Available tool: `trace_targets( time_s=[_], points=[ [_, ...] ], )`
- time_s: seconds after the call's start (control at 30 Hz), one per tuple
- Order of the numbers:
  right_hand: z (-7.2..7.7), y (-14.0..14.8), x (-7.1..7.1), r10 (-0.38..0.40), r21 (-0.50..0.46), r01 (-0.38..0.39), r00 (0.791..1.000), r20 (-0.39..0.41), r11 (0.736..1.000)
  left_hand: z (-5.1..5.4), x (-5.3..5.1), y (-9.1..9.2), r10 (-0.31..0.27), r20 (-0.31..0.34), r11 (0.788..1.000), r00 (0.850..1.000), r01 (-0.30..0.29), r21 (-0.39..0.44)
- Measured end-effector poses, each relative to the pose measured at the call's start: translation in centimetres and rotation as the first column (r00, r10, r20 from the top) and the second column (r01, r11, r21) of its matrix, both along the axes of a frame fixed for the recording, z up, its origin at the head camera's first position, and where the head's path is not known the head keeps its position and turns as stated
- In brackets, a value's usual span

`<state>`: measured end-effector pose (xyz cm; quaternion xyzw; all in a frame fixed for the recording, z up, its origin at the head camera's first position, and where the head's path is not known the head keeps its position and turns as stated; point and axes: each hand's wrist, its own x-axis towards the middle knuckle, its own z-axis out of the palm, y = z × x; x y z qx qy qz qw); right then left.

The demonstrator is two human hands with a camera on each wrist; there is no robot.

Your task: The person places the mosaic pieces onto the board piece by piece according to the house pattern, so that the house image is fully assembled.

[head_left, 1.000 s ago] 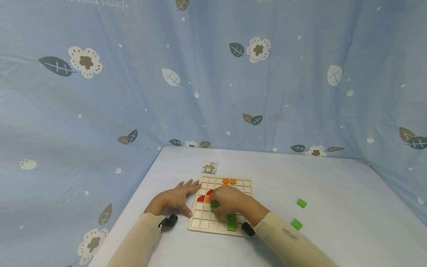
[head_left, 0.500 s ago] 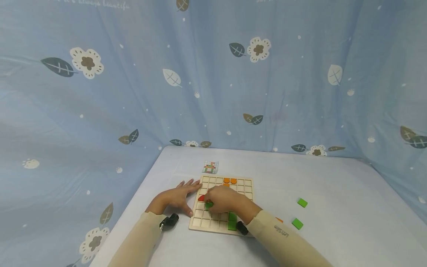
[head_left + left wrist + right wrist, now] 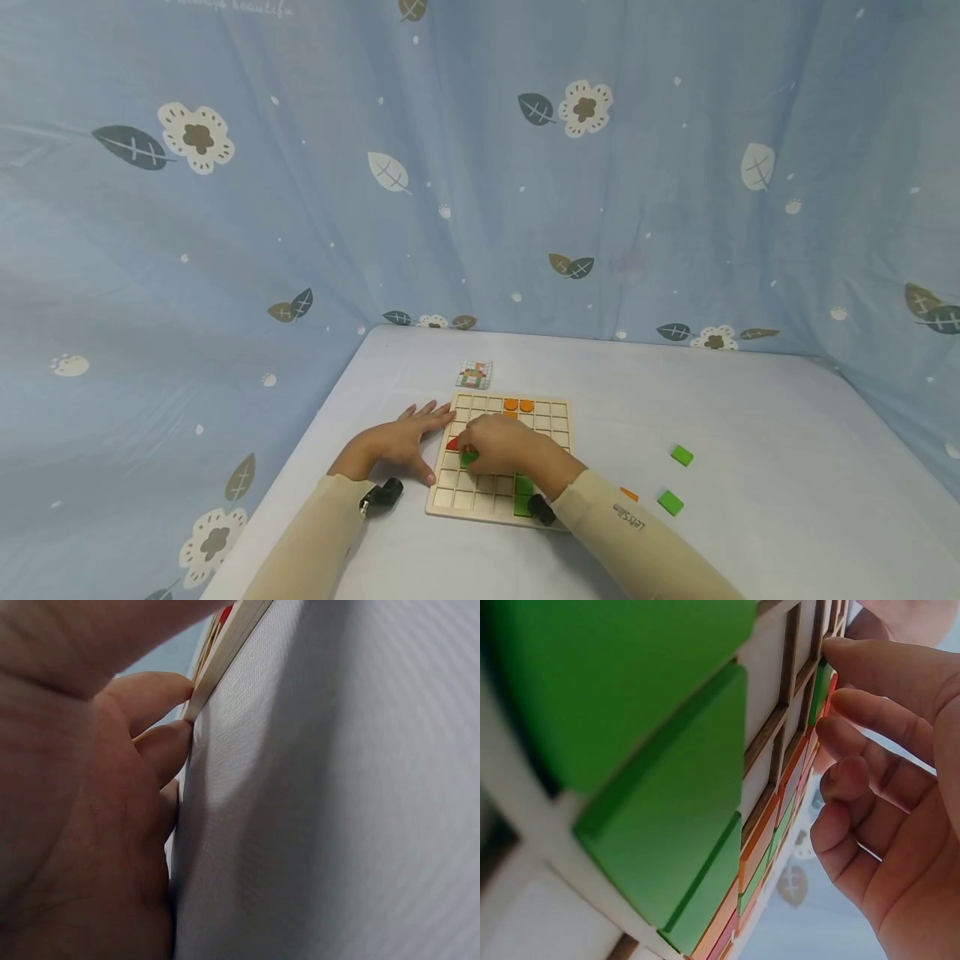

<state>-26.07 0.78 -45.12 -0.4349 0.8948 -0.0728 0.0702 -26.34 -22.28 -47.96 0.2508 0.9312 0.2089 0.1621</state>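
Observation:
A square wooden grid board [image 3: 444, 498] lies on the white table. My right hand [image 3: 498, 442] is over its middle, pinching a green square tile [image 3: 468, 460] between thumb and index finger; in the right wrist view this green tile [image 3: 820, 691] sits at a grid cell. Beside it, a red rounded piece [image 3: 452, 444] is partly covered by the fingers. Spread flat, my left hand [image 3: 397, 442] touches the board's left edge with fingertips and thumb. Two orange round pieces [image 3: 519, 405] lie in the top row, and green tiles [image 3: 523, 504] near the front edge.
Behind the board is a small printed pattern card [image 3: 474, 375]. Two loose green tiles, one farther back [image 3: 682, 455] and one nearer [image 3: 671, 502], lie to the right. An orange piece [image 3: 628, 494] shows beside the right sleeve. A blue patterned curtain [image 3: 480, 167] hangs behind the table.
My right hand has shifted left across the board with the green tile, then stayed almost in place. The orange piece by the sleeve came into view. My left hand has not moved.

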Motion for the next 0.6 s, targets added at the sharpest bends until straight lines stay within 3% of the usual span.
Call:
trace_targets(
  time_s=[0.33,0.6],
  points=[
    [0.4,0.5,0.0,-0.001,0.012,0.001,1.0,-0.01,1.0,-0.2,-0.1,-0.1,-0.006,-0.001,1.0,1.0,0.006,0.007],
    [1.3,2.9,0.4,-0.069,-0.007,0.07,0.997,0.021,0.998,-0.1,0.1,-0.1,0.005,-0.004,1.0,1.0,-0.005,0.012]
  ],
)
